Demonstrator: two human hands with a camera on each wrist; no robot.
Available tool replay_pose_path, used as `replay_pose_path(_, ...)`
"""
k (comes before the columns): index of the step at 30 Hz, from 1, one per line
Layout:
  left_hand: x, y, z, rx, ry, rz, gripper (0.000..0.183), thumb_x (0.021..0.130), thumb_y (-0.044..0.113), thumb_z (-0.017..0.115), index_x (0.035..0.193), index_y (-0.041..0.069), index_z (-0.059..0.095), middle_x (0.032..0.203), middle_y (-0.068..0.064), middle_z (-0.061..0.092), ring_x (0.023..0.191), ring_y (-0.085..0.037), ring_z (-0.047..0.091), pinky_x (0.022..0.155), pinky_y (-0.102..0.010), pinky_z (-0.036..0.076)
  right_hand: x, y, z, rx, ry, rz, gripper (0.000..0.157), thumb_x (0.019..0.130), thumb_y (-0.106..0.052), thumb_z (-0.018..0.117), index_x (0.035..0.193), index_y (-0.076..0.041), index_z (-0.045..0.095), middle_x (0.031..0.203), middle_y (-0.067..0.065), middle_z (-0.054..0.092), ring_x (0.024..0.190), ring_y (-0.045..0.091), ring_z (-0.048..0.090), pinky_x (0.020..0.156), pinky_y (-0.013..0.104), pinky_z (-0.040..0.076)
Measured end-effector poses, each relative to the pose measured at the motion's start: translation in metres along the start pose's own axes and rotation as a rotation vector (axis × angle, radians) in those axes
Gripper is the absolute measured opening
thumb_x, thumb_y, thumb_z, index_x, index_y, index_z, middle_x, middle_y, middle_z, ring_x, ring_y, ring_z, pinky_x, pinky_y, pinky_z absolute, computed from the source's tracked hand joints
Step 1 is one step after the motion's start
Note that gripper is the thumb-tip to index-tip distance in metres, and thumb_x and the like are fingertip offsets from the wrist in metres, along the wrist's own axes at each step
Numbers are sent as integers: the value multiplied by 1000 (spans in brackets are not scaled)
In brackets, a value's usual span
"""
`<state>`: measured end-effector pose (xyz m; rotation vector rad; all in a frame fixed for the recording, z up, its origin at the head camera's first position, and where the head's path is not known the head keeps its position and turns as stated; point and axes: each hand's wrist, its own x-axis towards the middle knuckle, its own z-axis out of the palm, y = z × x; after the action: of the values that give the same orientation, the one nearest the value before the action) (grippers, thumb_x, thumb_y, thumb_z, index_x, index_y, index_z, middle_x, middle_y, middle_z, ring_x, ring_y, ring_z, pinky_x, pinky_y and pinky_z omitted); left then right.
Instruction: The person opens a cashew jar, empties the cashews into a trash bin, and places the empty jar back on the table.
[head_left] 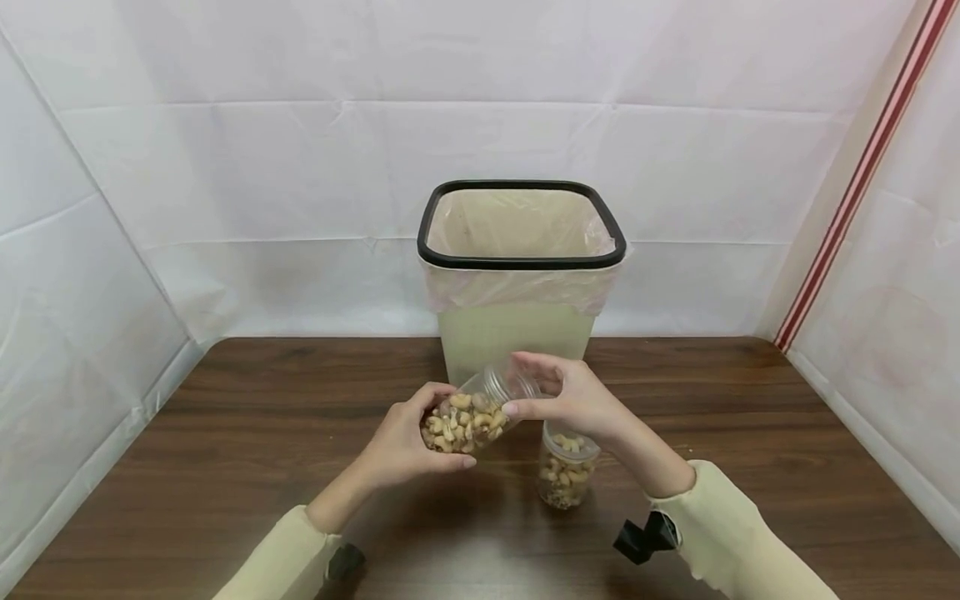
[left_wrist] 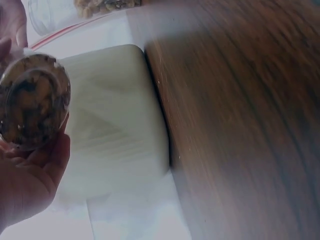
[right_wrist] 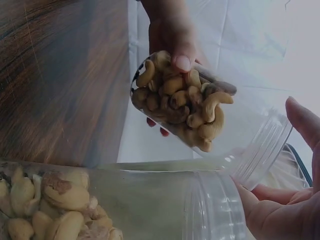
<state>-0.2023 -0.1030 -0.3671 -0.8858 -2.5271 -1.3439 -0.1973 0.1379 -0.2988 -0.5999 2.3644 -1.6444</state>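
My left hand (head_left: 408, 437) grips a clear plastic jar (head_left: 461, 423) of cashews, tilted with its mouth up and to the right. In the left wrist view its round base (left_wrist: 34, 102) faces the camera, dark bits among the nuts. At the mouth end, my right hand (head_left: 570, 396) holds the clear ridged lid (right_wrist: 267, 142) between thumb and fingers; whether the lid is still seated on the neck I cannot tell. A second clear jar (head_left: 567, 475), partly filled with cashews and lidded, stands upright on the table just below my right hand.
Behind the jars stands a pale waste bin (head_left: 517, 329) with a black rim (head_left: 521, 262) and a thin plastic liner folded over its edge. The dark wooden table (head_left: 247, 450) meets white sheeting (head_left: 315, 175) at the back and sides. Small crumbs lie on the wood.
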Motion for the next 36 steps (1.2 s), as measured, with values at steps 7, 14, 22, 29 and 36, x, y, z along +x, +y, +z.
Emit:
replay_pose_path(7, -2, 1, -3, 86, 88, -12, 70, 54, 31, 87, 113, 18, 52, 97, 2, 64, 82, -10, 59, 71, -28, 49, 6, 2, 7, 15, 49, 27, 75, 75, -25, 74, 136, 2, 38, 138, 18, 40, 122, 32, 42, 98, 41, 37)
replay_pose_path(14, -3, -1, -3, 106, 120, 12, 70, 52, 30, 87, 112, 17, 54, 97, 2, 64, 82, -9, 59, 71, -27, 49, 7, 1, 14, 28, 90, 16, 72, 75, -20, 75, 133, 3, 41, 133, 19, 46, 122, 31, 44, 98, 41, 36)
replay_pose_path(22, -5, -3, -7, 15, 96, 2, 68, 51, 25, 88, 110, 17, 55, 99, 4, 64, 82, -9, 60, 71, -26, 50, 6, 0, 18, 29, 104, -2, 71, 73, -20, 76, 132, 3, 43, 128, 17, 51, 123, 29, 43, 101, 43, 32)
replay_pose_path(29, -6, -3, -9, -6, 69, -29, 68, 49, 25, 89, 109, 16, 56, 98, 3, 64, 83, -10, 59, 72, -26, 49, 6, -1, 18, 15, 90, -6, 73, 72, -21, 77, 131, 4, 43, 129, 16, 51, 123, 28, 43, 101, 42, 32)
replay_pose_path(36, -6, -5, -9, -37, 47, -38, 67, 50, 24, 88, 108, 16, 56, 97, 3, 64, 83, -10, 60, 71, -26, 49, 7, 3, 19, 15, 90, -25, 72, 72, -21, 77, 130, 5, 44, 127, 17, 52, 122, 29, 43, 101, 42, 32)
